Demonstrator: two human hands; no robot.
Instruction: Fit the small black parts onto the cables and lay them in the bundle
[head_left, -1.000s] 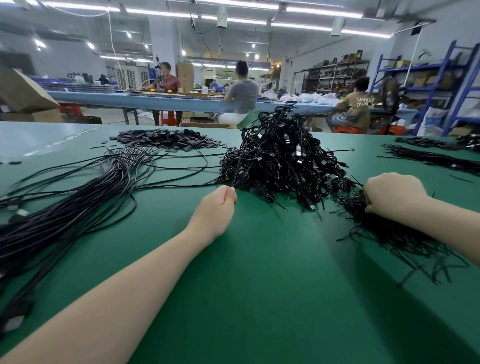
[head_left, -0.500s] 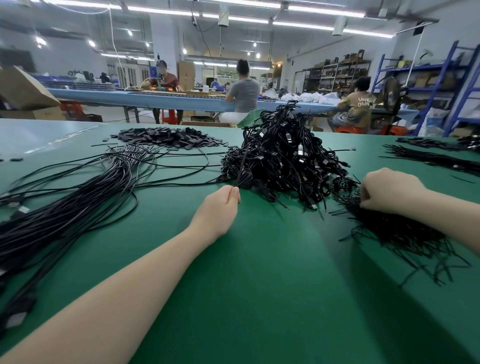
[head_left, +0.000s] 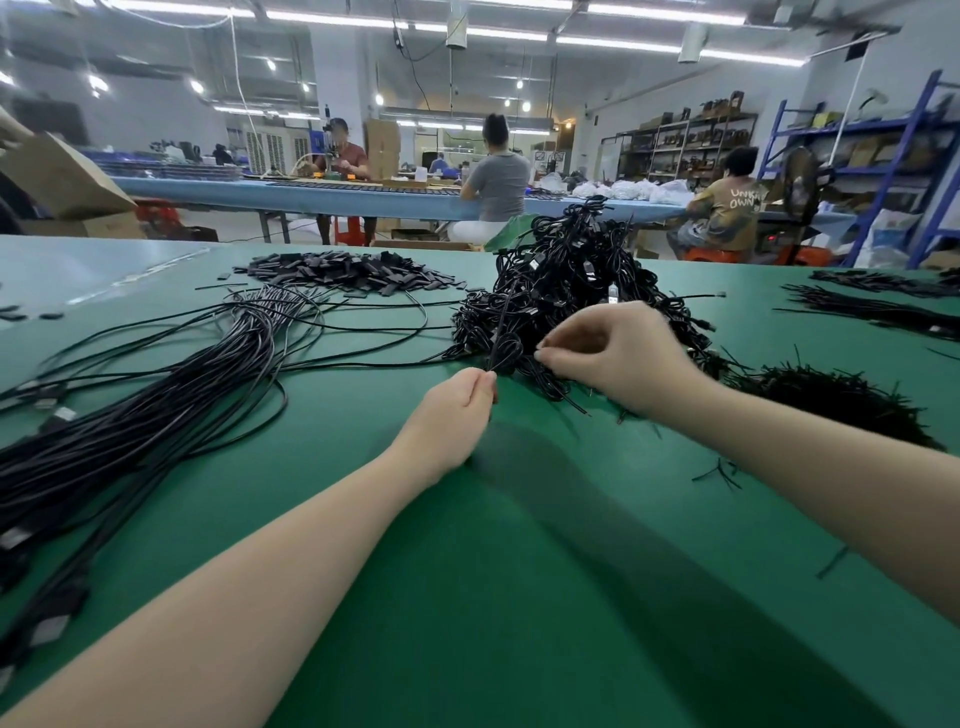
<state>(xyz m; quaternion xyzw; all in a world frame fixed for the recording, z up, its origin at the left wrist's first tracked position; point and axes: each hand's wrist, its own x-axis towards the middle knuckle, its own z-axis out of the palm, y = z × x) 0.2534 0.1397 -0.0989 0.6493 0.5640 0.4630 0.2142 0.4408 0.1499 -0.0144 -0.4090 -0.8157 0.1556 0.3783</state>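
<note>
My left hand (head_left: 453, 411) pinches the end of a thin black cable (head_left: 501, 335) that rises into the tangled heap of black cables (head_left: 566, 280) at the table's middle. My right hand (head_left: 618, 356) hovers just right of it in front of the heap, thumb and forefinger pinched together; what it pinches is too small to make out. A pile of thin black sleeve pieces (head_left: 836, 397) lies to the right. The laid-out cable bundle (head_left: 130, 415) stretches along the left side. Flat small black parts (head_left: 353, 273) are heaped at the back.
The green table (head_left: 519, 571) spreads wide in front. More cable bunches (head_left: 872, 312) lie at the far right. A cardboard box (head_left: 62, 179) stands back left. Beyond, people sit at a blue workbench (head_left: 291, 195), with shelving (head_left: 883, 156) on the right.
My right hand has left the pile of sleeve pieces and moved left to the cable end by my left hand. My left hand stays pinched on the cable, barely moved.
</note>
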